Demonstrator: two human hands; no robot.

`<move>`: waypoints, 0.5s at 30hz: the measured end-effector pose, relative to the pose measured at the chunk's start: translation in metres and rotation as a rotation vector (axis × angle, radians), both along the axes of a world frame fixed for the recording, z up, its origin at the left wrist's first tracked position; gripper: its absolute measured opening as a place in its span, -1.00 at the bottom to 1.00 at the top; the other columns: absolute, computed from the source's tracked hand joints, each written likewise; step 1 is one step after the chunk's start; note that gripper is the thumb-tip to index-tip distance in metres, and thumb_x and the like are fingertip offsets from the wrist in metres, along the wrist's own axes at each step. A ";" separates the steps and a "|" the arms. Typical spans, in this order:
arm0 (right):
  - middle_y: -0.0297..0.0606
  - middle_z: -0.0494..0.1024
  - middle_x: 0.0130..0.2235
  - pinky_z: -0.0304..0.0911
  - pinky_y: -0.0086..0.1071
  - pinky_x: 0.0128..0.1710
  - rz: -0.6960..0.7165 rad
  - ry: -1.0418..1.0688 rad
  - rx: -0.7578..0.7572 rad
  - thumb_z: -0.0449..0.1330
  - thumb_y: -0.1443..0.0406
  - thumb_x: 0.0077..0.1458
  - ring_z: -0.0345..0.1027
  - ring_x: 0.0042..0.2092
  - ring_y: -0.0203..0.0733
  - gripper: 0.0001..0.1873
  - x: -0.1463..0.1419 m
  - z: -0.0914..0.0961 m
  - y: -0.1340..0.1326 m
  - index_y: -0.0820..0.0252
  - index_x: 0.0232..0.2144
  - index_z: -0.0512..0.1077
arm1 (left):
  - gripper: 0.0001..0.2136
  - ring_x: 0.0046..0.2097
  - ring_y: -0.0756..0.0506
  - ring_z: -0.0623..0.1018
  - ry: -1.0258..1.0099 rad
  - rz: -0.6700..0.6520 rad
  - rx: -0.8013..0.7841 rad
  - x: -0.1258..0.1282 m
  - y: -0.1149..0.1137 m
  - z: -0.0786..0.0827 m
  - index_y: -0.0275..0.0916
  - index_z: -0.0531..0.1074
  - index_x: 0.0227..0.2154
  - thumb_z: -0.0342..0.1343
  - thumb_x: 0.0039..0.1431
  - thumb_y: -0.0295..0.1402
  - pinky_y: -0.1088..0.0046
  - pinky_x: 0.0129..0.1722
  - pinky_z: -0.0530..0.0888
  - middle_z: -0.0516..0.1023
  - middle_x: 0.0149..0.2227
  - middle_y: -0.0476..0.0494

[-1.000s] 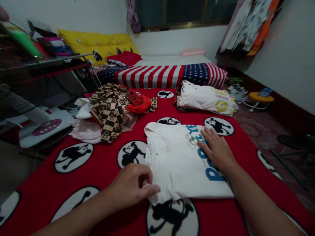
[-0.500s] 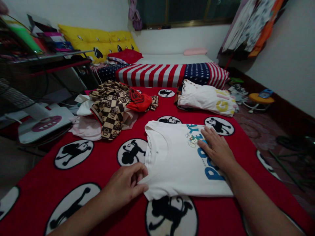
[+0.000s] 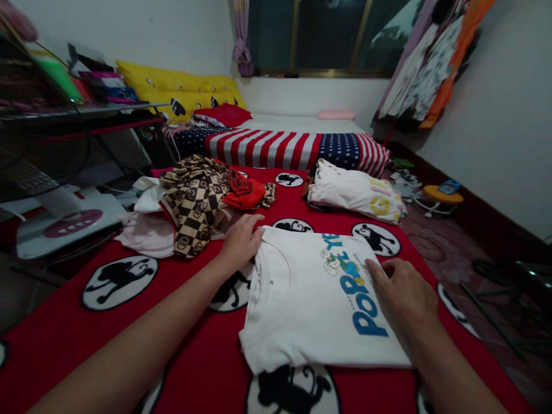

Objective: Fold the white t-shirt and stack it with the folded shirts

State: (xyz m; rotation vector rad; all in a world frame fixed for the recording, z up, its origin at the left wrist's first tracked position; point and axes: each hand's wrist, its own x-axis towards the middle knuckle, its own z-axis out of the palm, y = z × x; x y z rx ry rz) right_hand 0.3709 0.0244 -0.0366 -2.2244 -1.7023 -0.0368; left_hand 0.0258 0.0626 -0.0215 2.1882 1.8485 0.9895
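Under my curled right hand (image 3: 403,293), perhaps gripping, the white T-shirt (image 3: 310,305) lies soft and light, best pinched at its edge, my open left hand (image 3: 244,241) by the collar (image 3: 269,259).

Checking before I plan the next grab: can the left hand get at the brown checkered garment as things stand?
Probably yes. The left hand is at the upper edge of the white T-shirt, and the brown checkered garment lies close beside it on the red blanket. Nothing appears to stand between them.

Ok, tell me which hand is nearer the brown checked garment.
Left: the left hand lies just beside the checked garment, at the white T-shirt's shoulder; the right hand is farther away.
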 end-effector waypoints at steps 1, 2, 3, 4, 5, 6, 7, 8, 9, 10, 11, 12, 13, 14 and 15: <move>0.03 0.55 -0.29 0.25 -0.06 -0.35 0.016 0.004 -0.028 -0.06 -0.14 0.09 0.44 -0.27 0.20 -0.41 0.001 0.000 0.001 0.20 -0.34 0.49 | -0.70 0.03 -0.19 0.45 -0.026 0.040 -0.006 -0.002 0.012 -0.009 -0.27 0.40 -0.02 -0.01 0.20 -0.37 0.24 0.08 0.34 0.46 -0.03 -0.25; -0.01 0.55 -0.30 0.24 -0.10 -0.36 0.031 0.012 -0.034 -0.04 -0.13 0.08 0.44 -0.28 0.17 -0.45 0.002 0.000 0.002 0.18 -0.36 0.47 | -0.70 0.02 -0.20 0.45 -0.060 0.067 -0.004 -0.004 0.022 -0.018 -0.29 0.41 -0.04 -0.02 0.21 -0.35 0.23 0.08 0.34 0.47 -0.04 -0.27; -0.05 0.55 -0.31 0.23 -0.15 -0.37 0.045 0.028 -0.022 -0.01 -0.12 0.06 0.44 -0.28 0.13 -0.49 0.002 -0.001 0.002 0.16 -0.37 0.45 | -0.70 0.02 -0.20 0.45 -0.104 0.080 0.003 -0.006 0.028 -0.024 -0.30 0.42 -0.05 -0.03 0.22 -0.32 0.23 0.08 0.34 0.48 -0.05 -0.27; -0.09 0.55 -0.32 0.22 -0.19 -0.38 0.061 0.055 -0.004 0.01 -0.10 0.05 0.44 -0.28 0.09 -0.53 0.001 -0.001 0.002 0.15 -0.37 0.43 | -0.70 0.02 -0.19 0.46 -0.159 0.084 0.018 -0.009 0.032 -0.029 -0.30 0.43 -0.06 -0.05 0.24 -0.29 0.25 0.08 0.34 0.49 -0.05 -0.27; -0.14 0.55 -0.34 0.20 -0.23 -0.38 0.077 0.088 0.016 0.04 -0.08 0.04 0.43 -0.29 0.04 -0.57 0.000 -0.002 0.002 0.13 -0.39 0.40 | -0.69 0.01 -0.17 0.46 -0.222 0.081 0.031 -0.011 0.034 -0.033 -0.30 0.43 -0.08 -0.08 0.26 -0.27 0.27 0.07 0.35 0.50 -0.06 -0.25; -0.18 0.54 -0.37 0.19 -0.26 -0.39 0.090 0.121 0.035 0.06 -0.07 0.03 0.42 -0.32 0.00 -0.60 -0.001 -0.001 0.001 0.12 -0.42 0.38 | -0.68 -0.01 -0.16 0.48 -0.287 0.076 0.037 -0.014 0.035 -0.034 -0.30 0.44 -0.08 -0.09 0.26 -0.25 0.30 0.05 0.36 0.52 -0.08 -0.24; -0.22 0.52 -0.41 0.18 -0.28 -0.39 0.102 0.149 0.045 0.07 -0.06 0.01 0.41 -0.35 -0.04 -0.62 -0.001 -0.001 0.001 0.11 -0.45 0.36 | -0.68 -0.03 -0.14 0.49 -0.345 0.073 0.034 -0.016 0.035 -0.035 -0.30 0.45 -0.09 -0.10 0.27 -0.24 0.32 0.03 0.38 0.54 -0.10 -0.22; -0.24 0.51 -0.45 0.18 -0.29 -0.40 0.110 0.172 0.048 0.07 -0.06 0.01 0.40 -0.38 -0.06 -0.62 -0.001 0.000 0.000 0.10 -0.48 0.33 | -0.68 -0.05 -0.13 0.51 -0.390 0.070 0.027 -0.018 0.035 -0.034 -0.30 0.46 -0.11 -0.10 0.26 -0.24 0.34 0.01 0.39 0.55 -0.11 -0.21; -0.26 0.50 -0.47 0.18 -0.29 -0.40 0.114 0.188 0.046 0.07 -0.06 0.00 0.39 -0.39 -0.07 -0.62 -0.001 0.002 -0.001 0.10 -0.50 0.32 | -0.69 -0.07 -0.13 0.52 -0.417 0.068 0.019 -0.019 0.036 -0.034 -0.30 0.47 -0.13 -0.09 0.25 -0.25 0.36 -0.01 0.40 0.57 -0.13 -0.20; -0.26 0.50 -0.48 0.19 -0.28 -0.38 0.111 0.208 0.043 0.09 -0.07 -0.02 0.40 -0.39 -0.06 -0.62 -0.001 0.005 -0.002 0.10 -0.50 0.31 | -0.70 -0.09 -0.13 0.53 -0.427 0.067 0.016 -0.020 0.036 -0.033 -0.30 0.48 -0.16 -0.08 0.24 -0.25 0.37 -0.02 0.41 0.57 -0.14 -0.20; -0.24 0.52 -0.46 0.22 -0.26 -0.36 0.104 0.237 0.044 0.12 -0.07 -0.05 0.42 -0.37 -0.04 -0.62 0.000 0.008 -0.003 0.10 -0.48 0.32 | -0.70 -0.09 -0.12 0.53 -0.426 0.068 0.019 -0.020 0.037 -0.033 -0.29 0.49 -0.18 -0.07 0.24 -0.26 0.38 -0.03 0.41 0.58 -0.15 -0.19; -0.21 0.55 -0.41 0.25 -0.24 -0.32 0.099 0.285 0.044 0.17 -0.07 -0.10 0.44 -0.32 0.00 -0.61 0.001 0.011 -0.004 0.11 -0.43 0.35 | -0.71 -0.10 -0.12 0.53 -0.420 0.068 0.027 -0.020 0.037 -0.033 -0.29 0.50 -0.20 -0.07 0.23 -0.26 0.38 -0.04 0.41 0.58 -0.15 -0.19; -0.17 0.57 -0.34 0.29 -0.23 -0.29 0.093 0.358 0.027 0.22 -0.05 -0.15 0.46 -0.27 0.03 -0.57 0.001 0.015 -0.006 0.14 -0.36 0.37 | -0.72 -0.10 -0.12 0.53 -0.413 0.065 0.037 -0.020 0.038 -0.033 -0.28 0.50 -0.22 -0.06 0.23 -0.27 0.38 -0.04 0.41 0.58 -0.15 -0.19; -0.13 0.59 -0.28 0.32 -0.21 -0.27 0.084 0.456 -0.010 0.26 -0.04 -0.19 0.48 -0.23 0.06 -0.49 0.000 0.018 -0.009 0.16 -0.27 0.39 | -0.73 -0.10 -0.12 0.53 -0.411 0.060 0.047 -0.020 0.038 -0.034 -0.28 0.51 -0.22 -0.05 0.22 -0.28 0.38 -0.04 0.41 0.58 -0.16 -0.19; -0.10 0.60 -0.24 0.35 -0.19 -0.28 0.074 0.573 -0.072 0.28 -0.04 -0.20 0.49 -0.23 0.08 -0.42 -0.002 0.022 -0.013 0.19 -0.18 0.39 | -0.74 -0.10 -0.12 0.53 -0.414 0.051 0.056 -0.020 0.038 -0.034 -0.28 0.51 -0.22 -0.05 0.22 -0.30 0.38 -0.04 0.41 0.58 -0.16 -0.19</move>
